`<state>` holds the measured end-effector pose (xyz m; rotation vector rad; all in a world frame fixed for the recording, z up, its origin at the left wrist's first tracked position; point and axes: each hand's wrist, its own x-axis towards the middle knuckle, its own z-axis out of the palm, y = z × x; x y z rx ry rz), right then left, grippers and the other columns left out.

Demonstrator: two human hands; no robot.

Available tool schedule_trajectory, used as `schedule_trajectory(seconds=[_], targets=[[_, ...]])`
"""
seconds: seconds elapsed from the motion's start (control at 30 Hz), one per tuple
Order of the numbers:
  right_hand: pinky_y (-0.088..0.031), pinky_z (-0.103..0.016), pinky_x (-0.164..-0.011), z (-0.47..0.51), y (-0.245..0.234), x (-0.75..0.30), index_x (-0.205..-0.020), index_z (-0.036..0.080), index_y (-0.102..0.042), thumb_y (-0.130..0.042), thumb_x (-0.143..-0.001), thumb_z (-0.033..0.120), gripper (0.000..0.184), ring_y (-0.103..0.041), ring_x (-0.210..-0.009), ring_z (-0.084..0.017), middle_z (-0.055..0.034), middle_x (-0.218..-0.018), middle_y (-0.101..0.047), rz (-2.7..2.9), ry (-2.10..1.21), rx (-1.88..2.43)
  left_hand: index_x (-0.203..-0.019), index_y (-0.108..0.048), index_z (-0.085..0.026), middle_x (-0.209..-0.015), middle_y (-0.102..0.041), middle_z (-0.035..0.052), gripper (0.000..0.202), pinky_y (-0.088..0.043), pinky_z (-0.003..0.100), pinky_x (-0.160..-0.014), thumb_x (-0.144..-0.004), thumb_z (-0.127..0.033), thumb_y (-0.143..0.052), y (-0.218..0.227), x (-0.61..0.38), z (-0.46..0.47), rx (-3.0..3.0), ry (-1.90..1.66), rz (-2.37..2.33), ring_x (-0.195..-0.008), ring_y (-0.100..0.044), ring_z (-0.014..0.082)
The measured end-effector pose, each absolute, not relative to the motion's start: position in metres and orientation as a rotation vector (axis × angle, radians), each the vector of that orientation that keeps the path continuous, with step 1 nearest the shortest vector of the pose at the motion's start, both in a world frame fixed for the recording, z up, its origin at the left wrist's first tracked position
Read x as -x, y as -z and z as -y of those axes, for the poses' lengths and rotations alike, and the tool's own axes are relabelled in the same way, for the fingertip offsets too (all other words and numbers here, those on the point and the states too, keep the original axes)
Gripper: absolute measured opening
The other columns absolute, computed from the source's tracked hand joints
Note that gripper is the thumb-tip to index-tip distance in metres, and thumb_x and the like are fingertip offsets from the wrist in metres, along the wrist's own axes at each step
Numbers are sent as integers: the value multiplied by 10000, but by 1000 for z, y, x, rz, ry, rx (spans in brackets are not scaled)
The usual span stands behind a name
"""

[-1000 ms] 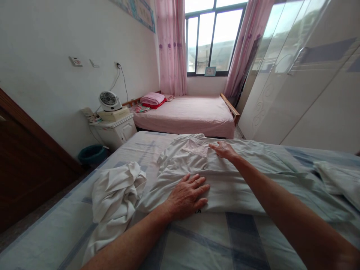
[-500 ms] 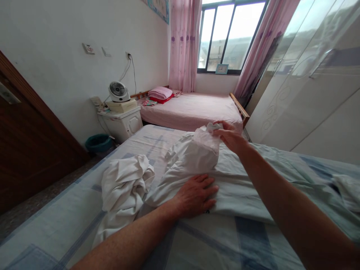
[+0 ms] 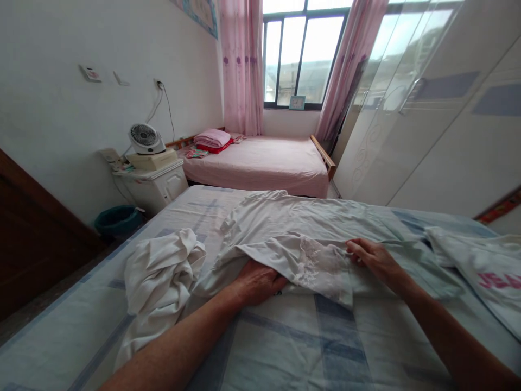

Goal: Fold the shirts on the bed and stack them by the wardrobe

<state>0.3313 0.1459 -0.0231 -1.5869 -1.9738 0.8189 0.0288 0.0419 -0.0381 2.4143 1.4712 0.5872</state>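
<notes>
A pale shirt (image 3: 301, 214) lies spread across the bed in front of me, its lace-trimmed sleeve (image 3: 321, 263) folded toward me over the body of the shirt. My right hand (image 3: 372, 260) is closed, pinching the sleeve's edge between thumb and fingers. On the shirt's near side rests my left hand (image 3: 257, 283). The folded sleeve covers its fingers, so I cannot see whether they grip the cloth. To the left of that hand lies a crumpled white cloth (image 3: 165, 271), apart from both hands.
The bed has a blue-and-white patterned sheet (image 3: 280, 347). At right lies a white garment with pink letters (image 3: 484, 271). Beyond stand a pink-covered bed (image 3: 264, 160), a white cabinet (image 3: 163, 187) with a fan (image 3: 145, 138), a teal bin (image 3: 118, 220) and a glossy wardrobe (image 3: 415, 130).
My right hand has drawn the lace sleeve toward me and laid it over the shirt, covering my left hand's fingers. The view has turned right, bringing the lettered garment further into sight.
</notes>
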Motion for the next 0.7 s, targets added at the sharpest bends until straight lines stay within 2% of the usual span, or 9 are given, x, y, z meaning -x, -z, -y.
schedule_trajectory(seconds=[0.1,0.17,0.23,0.33,0.43,0.53,0.6,0.63,0.7], targets=[[-419,-294,-640,-135,22,-326,-857,205,-632,-450,-797,573,414,-601,-701,-188,-46,-775,-670,2130,-653,1720,-1148,-641,-255,-1243,-627,30,354,-362,313,-1016,-919,-397,-411,39,-29,-43,-2406,-498,-1526,-1156,-544,219],[-389,-278,-633,-129,22,-320,-820,208,-616,-538,-754,509,318,-592,-713,-181,-38,-787,-667,2218,-509,1742,-1114,-653,-243,-1208,-645,42,359,-382,319,-991,-927,-411,-397,39,-29,-43,-2420,-435,-1555,-1109,-573,223],[-367,-267,-616,-125,23,-314,-764,210,-591,-551,-741,404,200,-579,-699,-169,-29,-772,-657,2268,-434,1719,-1080,-661,-229,-1164,-664,52,377,-408,316,-957,-940,-424,-370,36,-29,-40,-2446,-382,-1570,-1065,-597,221],[-376,-259,-636,-123,24,-311,-734,213,-558,-485,-765,318,131,-575,-696,-154,-14,-745,-644,2207,-457,1612,-947,-681,-191,-990,-703,74,376,-468,307,-837,-928,-441,-401,24,-26,-26,-2514,-255,-1618,-924,-643,222],[-398,-263,-630,-125,25,-312,-765,209,-545,-462,-783,341,157,-574,-673,-154,-15,-727,-639,2011,-529,1552,-827,-661,-180,-874,-686,66,310,-484,297,-729,-923,-363,-430,10,-15,-8,-2613,-259,-1748,-795,-646,204],[-409,-258,-581,-127,30,-311,-815,201,-562,-479,-786,374,194,-563,-642,-152,-22,-709,-634,1842,-648,1518,-995,-639,-171,-1071,-645,103,193,-472,344,-820,-880,-251,-506,4,3,0,-2722,-514,-2013,-958,-611,240],[-417,-252,-560,-126,34,-308,-895,192,-577,-518,-770,381,234,-557,-622,-145,-15,-699,-629,1770,-736,1491,-1158,-585,-172,-1222,-578,135,349,-443,403,-897,-809,-186,-592,6,16,-3,-2797,-562,-2133,-1097,-548,290],[-424,-249,-559,-125,35,-305,-956,188,-578,-546,-754,377,279,-558,-619,-141,-10,-705,-629,1753,-774,1465,-1176,-579,-181,-1219,-581,131,389,-444,408,-893,-789,-150,-604,9,23,-6,-2823,-522,-2146,-1096,-547,293],[-441,-247,-574,-122,34,-300,-1097,182,-554,-589,-730,364,411,-565,-633,-137,-2,-728,-628,1743,-820,1379,-1088,-620,-196,-1074,-637,91,320,-471,355,-810,-793,-87,-562,16,33,-12,-2814,-467,-2139,-972,-597,248]])
